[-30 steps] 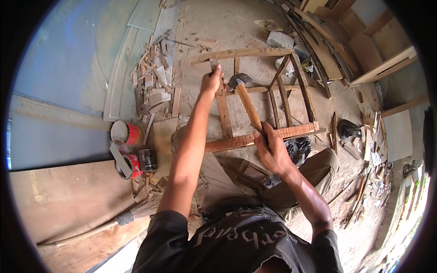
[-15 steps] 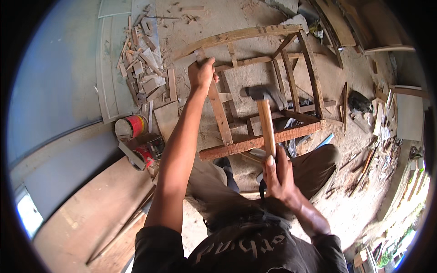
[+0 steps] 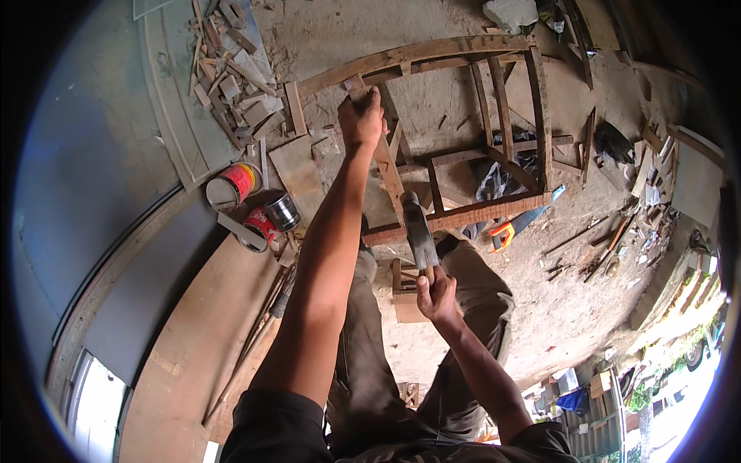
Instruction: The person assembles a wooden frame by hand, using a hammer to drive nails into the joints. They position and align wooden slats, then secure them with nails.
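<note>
wooden frame (image 3: 494, 210), upper centre: left hand (image 3: 361, 122) grips its slat (image 3: 388, 170), right hand (image 3: 438, 297) a hammer (image 3: 419, 231) at centre; seemingly a hammering step, any blow calling for firm bracing.

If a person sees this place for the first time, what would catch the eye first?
Probably the large wooden frame in the upper middle, with the left hand around one bar, and the hammer in the right hand, near the centre. Next might come the orange-handled saw by the frame's lower right corner.
</note>
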Tool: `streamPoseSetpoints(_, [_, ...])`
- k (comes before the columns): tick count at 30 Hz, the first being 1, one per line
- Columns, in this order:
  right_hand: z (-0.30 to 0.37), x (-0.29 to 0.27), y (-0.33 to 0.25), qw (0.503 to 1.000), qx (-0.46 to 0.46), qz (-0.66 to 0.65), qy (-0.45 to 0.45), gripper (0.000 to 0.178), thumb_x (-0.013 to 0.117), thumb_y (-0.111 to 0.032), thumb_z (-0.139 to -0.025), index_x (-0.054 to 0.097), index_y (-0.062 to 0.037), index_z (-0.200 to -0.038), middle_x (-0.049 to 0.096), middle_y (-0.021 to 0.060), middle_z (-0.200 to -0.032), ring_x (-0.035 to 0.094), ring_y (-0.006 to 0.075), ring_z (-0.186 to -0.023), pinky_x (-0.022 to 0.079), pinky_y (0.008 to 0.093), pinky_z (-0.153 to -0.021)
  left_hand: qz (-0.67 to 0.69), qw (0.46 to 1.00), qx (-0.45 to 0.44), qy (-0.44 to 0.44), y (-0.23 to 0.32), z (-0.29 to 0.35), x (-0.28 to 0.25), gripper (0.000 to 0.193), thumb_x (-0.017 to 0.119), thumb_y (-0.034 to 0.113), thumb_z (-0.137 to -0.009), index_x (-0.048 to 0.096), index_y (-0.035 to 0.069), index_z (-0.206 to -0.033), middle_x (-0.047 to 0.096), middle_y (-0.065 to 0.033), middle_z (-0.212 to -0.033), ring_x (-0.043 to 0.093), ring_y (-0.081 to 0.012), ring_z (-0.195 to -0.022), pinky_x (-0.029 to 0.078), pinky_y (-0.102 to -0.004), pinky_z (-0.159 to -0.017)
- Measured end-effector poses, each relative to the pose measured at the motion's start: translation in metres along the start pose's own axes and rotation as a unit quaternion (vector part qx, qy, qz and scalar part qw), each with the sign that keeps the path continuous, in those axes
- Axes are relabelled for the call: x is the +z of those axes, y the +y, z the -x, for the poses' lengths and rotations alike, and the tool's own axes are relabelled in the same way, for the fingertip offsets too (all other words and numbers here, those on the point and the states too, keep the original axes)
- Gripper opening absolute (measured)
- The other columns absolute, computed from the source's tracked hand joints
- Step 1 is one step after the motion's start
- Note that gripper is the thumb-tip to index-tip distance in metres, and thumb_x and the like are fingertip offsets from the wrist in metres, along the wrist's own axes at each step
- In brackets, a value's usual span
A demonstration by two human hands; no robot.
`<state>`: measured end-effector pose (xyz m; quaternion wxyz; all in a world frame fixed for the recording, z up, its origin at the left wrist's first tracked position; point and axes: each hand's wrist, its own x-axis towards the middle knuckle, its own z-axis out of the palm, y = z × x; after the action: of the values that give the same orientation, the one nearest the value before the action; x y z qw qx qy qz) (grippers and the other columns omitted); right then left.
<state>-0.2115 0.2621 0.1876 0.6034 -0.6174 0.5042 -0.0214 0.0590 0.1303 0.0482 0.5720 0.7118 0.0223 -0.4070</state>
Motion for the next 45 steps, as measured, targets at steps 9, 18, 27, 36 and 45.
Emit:
streamPoseSetpoints(9, [-0.01,0.045,-0.009,0.997,-0.015,0.034,0.066,0.043,0.041,-0.039,-0.098,0.051,0.001,-0.084,0.05,0.0242,-0.061,0.057,0.0472,-0.062,0.043,0.047,-0.051,-0.093,0.995,0.033,0.0,0.003,-0.003,0.001,0.031,0.058,0.019,-0.092,0.051,-0.003,-0.072,0.052,-0.0076,-0.051,0.051,-0.0172,-0.034,0.04,-0.0334,-0.033])
streamPoseSetpoints(18, [-0.01,0.06,-0.033,0.988,-0.106,0.012,0.114,0.038,0.043,-0.034,-0.097,0.053,0.0017,-0.089,0.048,0.0193,-0.06,0.054,0.0433,-0.055,0.043,0.0448,-0.047,-0.092,0.995,0.049,-0.002,-0.004,-0.004,-0.003,0.03,0.059,0.02,-0.092,0.051,-0.003,-0.075,0.054,-0.0082,-0.052,0.052,-0.0182,-0.034,0.039,-0.0342,-0.033])
streamPoseSetpoints(27, [-0.012,0.053,-0.038,0.995,-0.039,0.032,0.084,0.039,0.045,-0.037,-0.096,0.049,-0.0006,-0.083,0.052,0.0206,-0.061,0.057,0.0445,-0.058,0.043,0.0457,-0.048,-0.072,0.996,0.042,-0.005,-0.003,-0.005,-0.001,0.029,0.059,0.019,-0.092,0.051,-0.003,-0.077,0.053,-0.0081,-0.051,0.05,-0.0178,-0.034,0.038,-0.0334,-0.032])
streamPoseSetpoints(36, [-0.011,0.049,-0.033,0.995,0.009,-0.014,0.102,0.042,0.047,-0.037,-0.096,0.049,0.002,-0.081,0.049,0.0206,-0.058,0.056,0.0432,-0.056,0.044,0.0432,-0.05,-0.057,0.998,0.029,-0.003,0.0,-0.002,0.001,0.025,0.058,0.019,-0.092,0.05,-0.002,-0.082,0.05,-0.007,-0.053,0.046,-0.0164,-0.034,0.037,-0.0321,-0.031])
streamPoseSetpoints(45, [-0.013,0.044,-0.028,0.994,0.096,-0.012,0.053,0.04,0.05,-0.037,-0.094,0.05,0.001,-0.084,0.051,0.0252,-0.06,0.056,0.0471,-0.061,0.044,0.0468,-0.052,-0.058,0.998,0.007,-0.013,0.0,-0.007,0.0,0.032,0.06,0.023,-0.091,0.047,-0.005,-0.1,0.049,-0.0083,-0.062,0.044,-0.0148,-0.039,0.039,-0.0316,-0.034])
